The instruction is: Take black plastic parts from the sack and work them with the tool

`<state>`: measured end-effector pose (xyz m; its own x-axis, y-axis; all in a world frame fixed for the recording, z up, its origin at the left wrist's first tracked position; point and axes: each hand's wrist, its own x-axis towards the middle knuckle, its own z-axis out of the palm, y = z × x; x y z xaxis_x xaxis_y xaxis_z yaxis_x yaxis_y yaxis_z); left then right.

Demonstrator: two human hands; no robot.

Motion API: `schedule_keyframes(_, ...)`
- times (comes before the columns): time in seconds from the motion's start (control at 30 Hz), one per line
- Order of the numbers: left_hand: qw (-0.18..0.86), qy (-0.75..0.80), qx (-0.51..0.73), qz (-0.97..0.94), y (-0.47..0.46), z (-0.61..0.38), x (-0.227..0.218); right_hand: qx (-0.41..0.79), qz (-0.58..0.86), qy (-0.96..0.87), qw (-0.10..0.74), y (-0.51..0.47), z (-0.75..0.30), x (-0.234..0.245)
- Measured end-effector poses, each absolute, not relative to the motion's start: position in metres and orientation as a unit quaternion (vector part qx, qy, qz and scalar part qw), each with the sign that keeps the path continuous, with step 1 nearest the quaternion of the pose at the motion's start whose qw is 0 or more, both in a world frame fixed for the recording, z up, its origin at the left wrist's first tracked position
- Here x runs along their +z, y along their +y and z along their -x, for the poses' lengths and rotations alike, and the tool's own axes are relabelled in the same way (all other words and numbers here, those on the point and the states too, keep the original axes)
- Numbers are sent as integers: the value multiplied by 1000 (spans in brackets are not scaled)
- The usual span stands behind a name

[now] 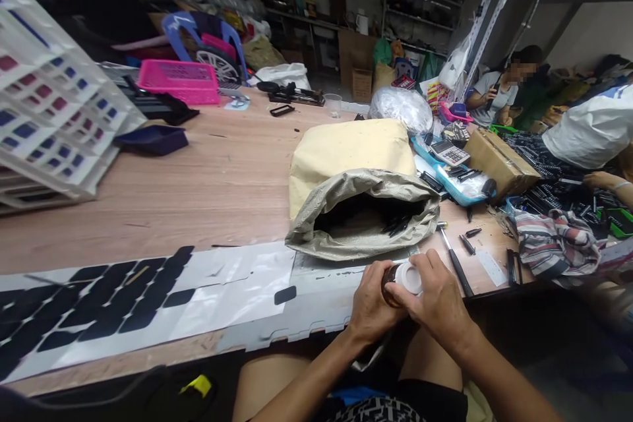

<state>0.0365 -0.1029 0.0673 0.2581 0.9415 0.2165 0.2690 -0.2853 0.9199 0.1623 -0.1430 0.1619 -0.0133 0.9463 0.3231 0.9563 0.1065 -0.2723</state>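
A small brown bottle (390,289) with a white lid (409,278) is held at the table's front edge, above my lap. My left hand (370,300) is wrapped around the bottle's brown body. The fingers and thumb of my right hand (440,300) grip the white lid from the right side. Whether the lid is loose from the bottle, I cannot tell. Just beyond my hands lies a cream sack (353,151), its grey mouth gaping towards me, with some dark thin pieces inside.
Black flat pieces (143,290) lie on white sheets at the left. A hammer (457,264) and small black parts lie at the right. A white crate (59,92), pink basket (178,79), calculator (449,152) and cardboard box (502,161) stand further off. People sit at the right.
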Motion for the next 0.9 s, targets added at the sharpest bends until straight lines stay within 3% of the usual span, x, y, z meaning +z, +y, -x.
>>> schedule_keyframes(0.27, 526, 372, 401, -652, -89, -26, 73, 58, 576, -779, 241, -140, -193, 189)
schedule_keyframes(0.4, 563, 345, 398, -637, -84, -24, 75, 121, 479, -848, 193, -130, -202, 204)
schedule_keyframes(0.53, 546, 345, 388, -657, -86, -24, 74, 134, 471, -860, 146, -124, -200, 207)
schedule_keyframes(0.7, 493, 395, 389, -671, -94, -27, 73, 36, 550, -826, 118, -125, -186, 194)
schedule_keyframes(0.9, 466, 417, 401, -669, -92, -30, 72, 16, 568, -805, 172, -128, -185, 184)
